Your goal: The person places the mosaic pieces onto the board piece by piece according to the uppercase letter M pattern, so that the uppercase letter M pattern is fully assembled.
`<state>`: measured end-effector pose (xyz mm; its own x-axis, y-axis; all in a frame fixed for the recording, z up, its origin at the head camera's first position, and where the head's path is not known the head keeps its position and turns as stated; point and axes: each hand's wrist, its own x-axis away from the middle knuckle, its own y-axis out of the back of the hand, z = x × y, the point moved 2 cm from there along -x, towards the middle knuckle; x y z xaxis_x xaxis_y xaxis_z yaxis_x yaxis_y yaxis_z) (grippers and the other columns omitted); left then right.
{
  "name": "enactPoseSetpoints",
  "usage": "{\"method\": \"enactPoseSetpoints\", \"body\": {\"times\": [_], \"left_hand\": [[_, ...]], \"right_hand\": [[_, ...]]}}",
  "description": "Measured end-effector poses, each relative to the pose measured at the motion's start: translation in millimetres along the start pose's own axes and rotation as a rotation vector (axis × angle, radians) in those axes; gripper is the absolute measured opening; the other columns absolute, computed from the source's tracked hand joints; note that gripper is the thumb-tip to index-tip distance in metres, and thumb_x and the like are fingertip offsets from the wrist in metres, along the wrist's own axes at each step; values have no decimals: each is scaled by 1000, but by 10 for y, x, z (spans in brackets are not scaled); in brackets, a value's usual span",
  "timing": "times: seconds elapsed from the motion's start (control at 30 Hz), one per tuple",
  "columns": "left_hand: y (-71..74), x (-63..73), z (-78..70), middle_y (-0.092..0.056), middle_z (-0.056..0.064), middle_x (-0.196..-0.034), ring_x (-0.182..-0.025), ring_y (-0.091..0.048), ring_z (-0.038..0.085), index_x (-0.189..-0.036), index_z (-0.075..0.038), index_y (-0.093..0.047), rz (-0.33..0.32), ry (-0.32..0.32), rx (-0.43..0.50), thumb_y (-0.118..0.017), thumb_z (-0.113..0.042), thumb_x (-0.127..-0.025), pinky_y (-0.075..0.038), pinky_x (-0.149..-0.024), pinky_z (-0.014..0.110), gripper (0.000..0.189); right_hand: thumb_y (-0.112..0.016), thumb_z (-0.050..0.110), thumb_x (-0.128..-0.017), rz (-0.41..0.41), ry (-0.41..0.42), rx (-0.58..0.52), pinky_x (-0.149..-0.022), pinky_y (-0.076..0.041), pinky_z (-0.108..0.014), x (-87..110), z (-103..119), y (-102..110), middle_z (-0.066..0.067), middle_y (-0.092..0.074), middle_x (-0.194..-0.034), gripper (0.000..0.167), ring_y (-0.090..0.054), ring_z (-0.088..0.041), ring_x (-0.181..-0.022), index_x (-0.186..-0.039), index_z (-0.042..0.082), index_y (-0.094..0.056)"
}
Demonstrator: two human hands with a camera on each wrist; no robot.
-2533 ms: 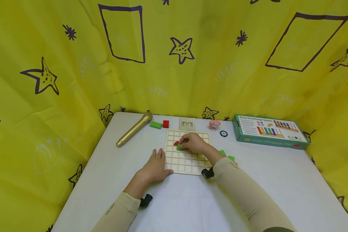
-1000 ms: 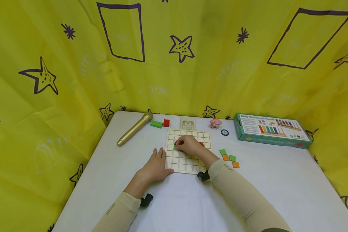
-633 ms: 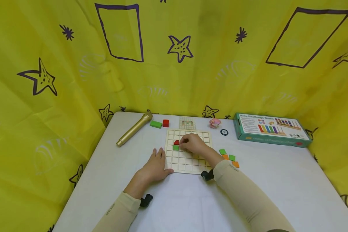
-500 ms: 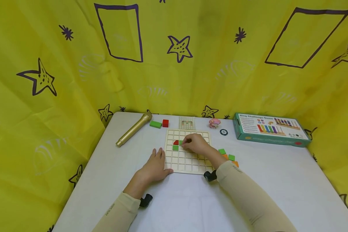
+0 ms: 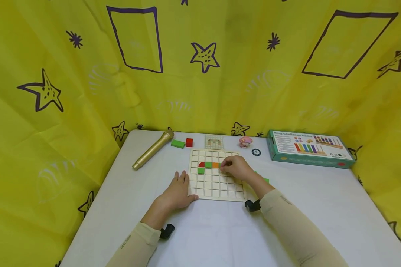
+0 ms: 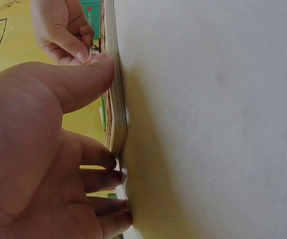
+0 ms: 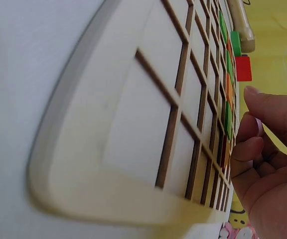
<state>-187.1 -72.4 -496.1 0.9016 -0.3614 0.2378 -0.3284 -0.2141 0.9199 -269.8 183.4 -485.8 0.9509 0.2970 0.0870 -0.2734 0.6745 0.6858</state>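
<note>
Board (image 5: 216, 185) is laid flat on the table (image 5: 207, 230), grid side up. Left near corner covered by the left hand (image 5: 175, 193): thumb rested on the near edge, other fingers spread loosely along the left edge, nothing grasped.

Far part of the grid crossed by a tile row, left to right: rounded red tile (image 5: 201, 164), inner green tile (image 5: 208, 165), orange tile (image 5: 215, 165), right-hand green tile (image 7: 228, 119), dark red tile (image 7: 225, 149). Lower green tile (image 5: 201, 170) is set just near of the rounded red one.

Key relation: the right-hand green tile is placed immediately left of the right hand's fingertips, partly hidden by them in the head view. No clear long axis is shown by that squarish tile; the row itself is run left to right. The right hand (image 5: 238, 168) is by far the nearer one. Its fingers are bent, with a gap seen between thumb and index in the right wrist view; whether anything is pinched, or the tile touched, cannot be told.

Loose green tile (image 5: 266, 180) is left right of the board, partly screened by the right forearm. Pattern card (image 5: 214, 142) is placed just beyond the far edge.
</note>
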Motion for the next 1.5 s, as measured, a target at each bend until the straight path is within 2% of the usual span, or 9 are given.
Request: {"method": "enactPoseSetpoints", "body": {"times": [0.73, 1.03, 1.5], "left_hand": [[18, -8, -1, -20, 27, -162, -149, -12, 48, -153, 12, -25, 2, -3, 3, -63, -53, -95, -23, -119, 50, 95], [14, -1, 9, -21, 28, -161, -148, -13, 49, -153, 13, -26, -1, -12, -4, -63, -52, -95, -23, -119, 50, 95], [12, 5, 7, -21, 28, -161, -149, -14, 49, -152, 13, -27, -8, -15, -13, -63, -51, -96, -23, -119, 49, 93]], "right_hand": [[-73, 20, -94, -20, -118, 45, -74, -48, -33, 295, -334, 345, -4, -65, -91, 9, -56, -22, -86, -94, 11, -73], [-73, 20, -94, -14, -136, 61, -69, -49, -33, 406, -473, 471, -4, -66, -88, 11, -56, -22, -81, -97, 10, -73], [-75, 20, -91, -34, -168, 88, -72, -45, -33, 536, -650, 573, -5, -63, -88, 16, -54, -23, -84, -101, 8, -74]]}}
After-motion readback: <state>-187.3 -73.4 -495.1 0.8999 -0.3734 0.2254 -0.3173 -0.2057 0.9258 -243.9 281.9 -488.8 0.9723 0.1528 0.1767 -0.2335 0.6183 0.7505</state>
